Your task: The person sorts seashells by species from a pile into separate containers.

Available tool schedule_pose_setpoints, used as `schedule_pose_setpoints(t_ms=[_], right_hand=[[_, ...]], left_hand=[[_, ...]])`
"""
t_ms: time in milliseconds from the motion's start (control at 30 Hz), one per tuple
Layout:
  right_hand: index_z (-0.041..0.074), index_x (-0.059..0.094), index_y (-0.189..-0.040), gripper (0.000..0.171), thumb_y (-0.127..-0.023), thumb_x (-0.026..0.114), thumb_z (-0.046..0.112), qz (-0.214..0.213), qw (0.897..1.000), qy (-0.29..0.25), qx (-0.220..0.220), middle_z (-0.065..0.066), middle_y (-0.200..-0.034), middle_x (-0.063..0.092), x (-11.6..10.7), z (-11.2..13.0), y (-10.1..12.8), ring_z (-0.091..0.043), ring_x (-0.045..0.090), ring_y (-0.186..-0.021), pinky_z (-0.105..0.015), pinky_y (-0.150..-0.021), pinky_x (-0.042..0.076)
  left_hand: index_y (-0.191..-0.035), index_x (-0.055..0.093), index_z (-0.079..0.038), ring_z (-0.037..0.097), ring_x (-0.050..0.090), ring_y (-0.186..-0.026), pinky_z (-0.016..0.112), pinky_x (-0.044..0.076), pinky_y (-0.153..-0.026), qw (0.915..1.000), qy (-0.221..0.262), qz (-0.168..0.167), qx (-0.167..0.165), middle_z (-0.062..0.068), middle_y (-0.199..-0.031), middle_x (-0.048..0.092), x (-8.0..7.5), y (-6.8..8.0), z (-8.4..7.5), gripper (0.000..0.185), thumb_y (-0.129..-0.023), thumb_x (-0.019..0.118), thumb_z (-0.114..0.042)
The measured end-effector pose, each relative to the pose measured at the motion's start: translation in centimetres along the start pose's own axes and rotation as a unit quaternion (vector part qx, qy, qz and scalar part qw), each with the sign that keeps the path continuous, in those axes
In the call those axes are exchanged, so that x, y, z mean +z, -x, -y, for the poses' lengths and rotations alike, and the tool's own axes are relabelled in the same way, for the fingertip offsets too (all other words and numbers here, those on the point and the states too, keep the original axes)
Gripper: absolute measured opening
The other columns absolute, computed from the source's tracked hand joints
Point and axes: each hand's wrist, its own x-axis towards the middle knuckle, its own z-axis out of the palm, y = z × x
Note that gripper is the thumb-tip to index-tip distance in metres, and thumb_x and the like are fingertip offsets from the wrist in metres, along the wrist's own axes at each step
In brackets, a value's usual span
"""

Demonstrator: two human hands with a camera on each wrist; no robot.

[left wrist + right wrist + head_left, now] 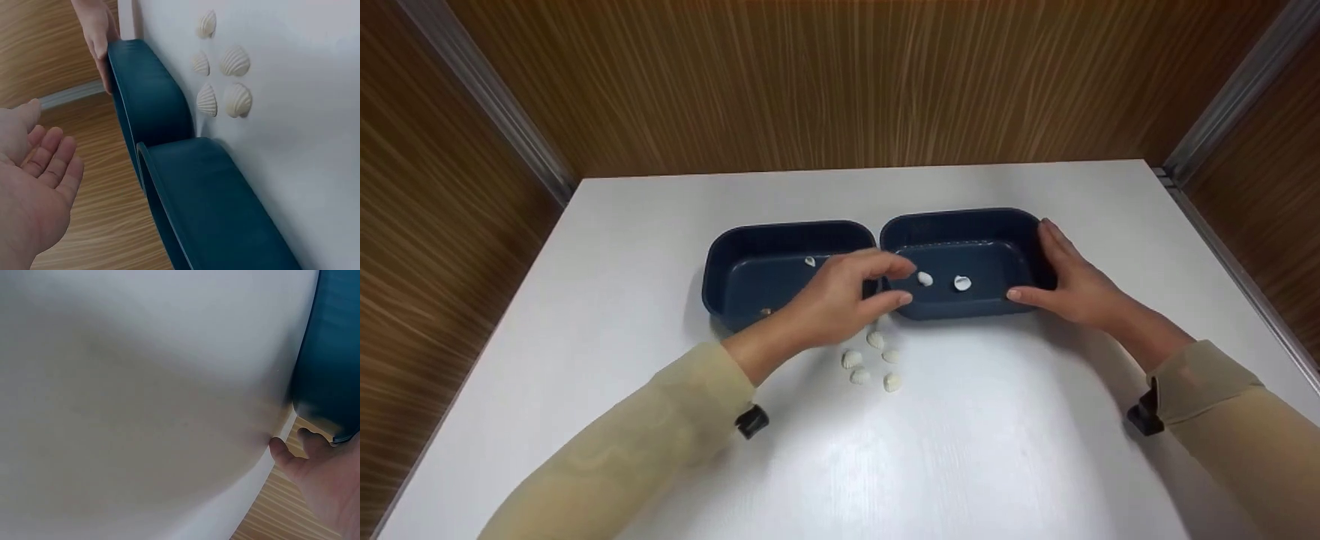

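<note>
My left hand hovers over the place where two dark blue containers meet, thumb and forefinger apart and nothing between them. In the left wrist view its palm shows, fingers loosely bent. A white seashell appears just beyond the fingertips, within the outline of the right container. Another white shell lies on that container's floor. My right hand holds this container by its right end, thumb by the front rim and fingers along the outer side. Several ribbed pale seashells lie on the table in front.
In the left container are a small white shell and a brownish piece, partly behind my left forearm. The white table is bordered by wood-grain panels at the back and sides.
</note>
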Motion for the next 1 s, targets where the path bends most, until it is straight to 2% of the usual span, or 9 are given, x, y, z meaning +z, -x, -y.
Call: schedule_pose_setpoints(t_ms=[100, 200, 333, 533, 800, 1000], right_hand=[[0.015, -0.012, -0.169, 0.123, -0.094, 0.074, 0.059, -0.002, 1.0, 0.002, 0.001, -0.008, -0.177, -0.016, -0.1, 0.0, 0.1, -0.042, -0.005, -0.162, -0.071, -0.123, 0.01], [0.014, -0.011, -0.169, 0.122, -0.095, 0.074, 0.058, -0.005, 1.0, 0.003, -0.004, -0.008, -0.177, -0.016, -0.1, 0.0, 0.2, -0.042, -0.004, -0.162, -0.07, -0.123, 0.01], [0.013, -0.011, -0.169, 0.122, -0.095, 0.074, 0.058, -0.007, 1.0, 0.005, -0.009, -0.009, -0.177, -0.015, -0.1, 0.0, 0.2, -0.043, -0.002, -0.161, -0.07, -0.123, 0.011], [0.015, -0.012, -0.169, 0.122, -0.095, 0.074, 0.059, -0.002, 1.0, 0.006, -0.005, -0.006, -0.177, -0.016, -0.1, 0.0, 0.1, -0.042, -0.003, -0.162, -0.07, -0.124, 0.012], [0.013, -0.011, -0.169, 0.122, -0.095, 0.075, 0.056, -0.005, 1.0, 0.005, -0.016, -0.01, -0.177, -0.015, 0.0, 0.0, 0.1, -0.044, -0.002, -0.161, -0.071, -0.123, 0.013], [0.013, -0.011, -0.169, 0.121, -0.095, 0.075, 0.056, -0.006, 1.0, 0.006, -0.013, -0.009, -0.177, -0.015, 0.0, 0.1, 0.2, -0.042, -0.002, -0.162, -0.071, -0.123, 0.012]], left_hand=[[-0.135, 0.07, -0.006, 0.017, 0.064, -0.124, 0.03, 0.049, -0.109, 0.9998, 0.006, -0.006, 0.017, 0.006, -0.131, 0.07, -0.4, 1.6, 0.0, 0.034, -0.104, 0.072, -0.019], [-0.134, 0.07, -0.006, 0.018, 0.065, -0.124, 0.035, 0.05, -0.108, 0.9996, 0.016, -0.009, 0.02, 0.006, -0.131, 0.071, -0.6, 3.1, 0.2, 0.033, -0.104, 0.073, -0.018], [-0.134, 0.071, -0.007, 0.019, 0.066, -0.124, 0.039, 0.052, -0.107, 0.9996, 0.029, -0.008, 0.001, 0.006, -0.132, 0.071, -0.6, 4.9, 0.8, 0.033, -0.103, 0.074, -0.019], [-0.132, 0.073, -0.008, 0.02, 0.068, -0.12, 0.039, 0.053, -0.106, 0.999, 0.032, -0.004, -0.031, 0.005, -0.129, 0.073, 0.0, 7.2, 2.0, 0.033, -0.1, 0.077, -0.017], [-0.134, 0.072, -0.005, 0.027, 0.068, -0.119, 0.046, 0.054, -0.105, 0.9966, 0.034, 0.026, -0.07, 0.009, -0.131, 0.072, 1.0, 9.3, 3.9, 0.034, -0.101, 0.075, -0.014], [-0.139, 0.068, -0.004, 0.027, 0.066, -0.125, 0.044, 0.052, -0.107, 0.9942, 0.034, 0.047, -0.091, 0.011, -0.134, 0.069, 1.5, 10.0, 5.3, 0.041, -0.1, 0.076, -0.013]])
